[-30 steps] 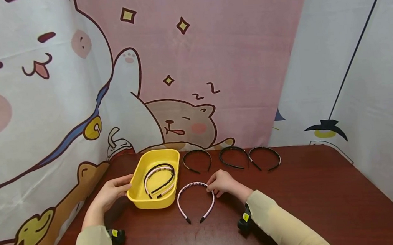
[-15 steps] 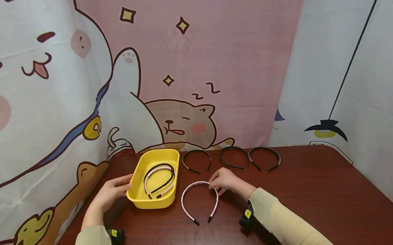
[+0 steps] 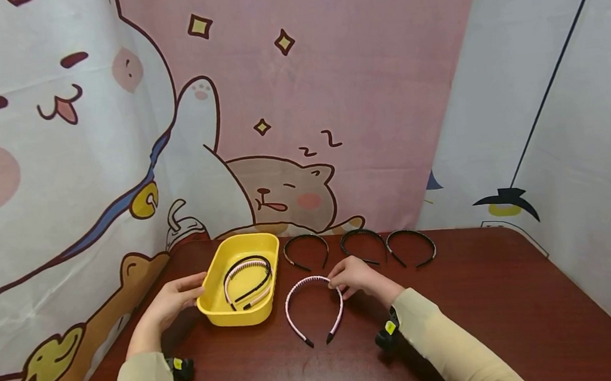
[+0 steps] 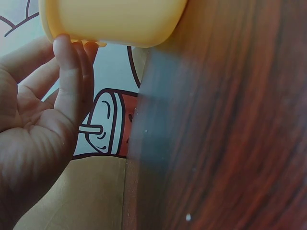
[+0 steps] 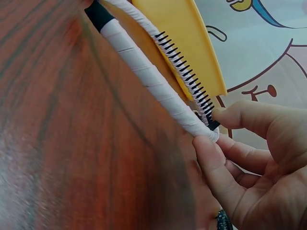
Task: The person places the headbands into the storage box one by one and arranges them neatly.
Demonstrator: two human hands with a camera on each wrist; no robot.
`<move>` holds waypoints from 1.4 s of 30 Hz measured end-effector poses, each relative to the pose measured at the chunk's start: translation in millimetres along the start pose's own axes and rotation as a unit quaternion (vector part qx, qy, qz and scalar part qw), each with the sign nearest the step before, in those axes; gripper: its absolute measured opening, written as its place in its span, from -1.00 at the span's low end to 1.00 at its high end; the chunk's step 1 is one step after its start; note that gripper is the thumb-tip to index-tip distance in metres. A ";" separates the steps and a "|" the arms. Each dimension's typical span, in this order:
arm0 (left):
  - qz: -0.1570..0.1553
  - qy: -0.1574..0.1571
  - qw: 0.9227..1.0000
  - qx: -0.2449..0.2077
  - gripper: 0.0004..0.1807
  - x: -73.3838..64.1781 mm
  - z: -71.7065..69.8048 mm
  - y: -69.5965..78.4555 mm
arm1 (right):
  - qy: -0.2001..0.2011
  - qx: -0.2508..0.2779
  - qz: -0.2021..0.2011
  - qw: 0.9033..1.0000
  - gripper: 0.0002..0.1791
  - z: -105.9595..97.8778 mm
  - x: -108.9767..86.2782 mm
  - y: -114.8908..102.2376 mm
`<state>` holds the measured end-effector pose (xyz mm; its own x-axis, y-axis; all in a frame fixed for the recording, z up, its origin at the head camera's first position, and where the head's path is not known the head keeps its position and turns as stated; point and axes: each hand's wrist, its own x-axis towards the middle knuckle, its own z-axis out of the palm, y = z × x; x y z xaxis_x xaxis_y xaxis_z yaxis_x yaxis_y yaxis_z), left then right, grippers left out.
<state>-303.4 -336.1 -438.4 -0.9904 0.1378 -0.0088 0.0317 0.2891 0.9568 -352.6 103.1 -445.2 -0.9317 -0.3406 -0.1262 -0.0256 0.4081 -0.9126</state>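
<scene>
My right hand (image 3: pixel 352 273) pinches a pale pink wrapped headband (image 3: pixel 293 320) between thumb and fingers at the right side of its arch. In the right wrist view, the headband (image 5: pixel 148 79) shows black comb teeth inside its curve and a black end tip. My left hand (image 3: pixel 171 303) touches the outer left side of a yellow plastic basket (image 3: pixel 240 318), its fingers nearly straight. From the left wrist, those fingertips meet the yellow wall (image 4: pixel 110 21). Inside the basket lie a black headband (image 3: pixel 254 290) and a pink headband (image 3: pixel 229 289), overlapping.
Along the table's far edge lie three dark headbands: one left (image 3: pixel 305 236), one middle (image 3: pixel 362 232) and one right (image 3: pixel 411 232). Behind the brown table (image 3: pixel 482 308) hangs a cartoon-printed cloth (image 3: pixel 373 89).
My right hand has moved a little right and away from me, carrying the pink headband further from the basket. My left hand and the basket have stayed in place.
</scene>
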 end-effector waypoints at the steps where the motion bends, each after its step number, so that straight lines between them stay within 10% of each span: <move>1: 0.000 0.000 1.000 0.000 -0.40 0.0 0.0 -0.1 | 0.003 0.000 0.001 1.000 -0.81 -1.1 0.2 -0.8; 42: -0.008 -0.002 1.000 0.003 -0.37 0.3 0.4 -2.7 | 0.034 0.008 -0.025 0.999 -0.72 -46.5 -3.6 -44.6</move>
<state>-303.8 -336.6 -441.1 -0.9901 0.1375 -0.0263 0.0158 0.2965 0.9549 -365.0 125.5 -385.9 -0.9517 -0.3022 -0.0550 -0.0666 0.3779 -0.9234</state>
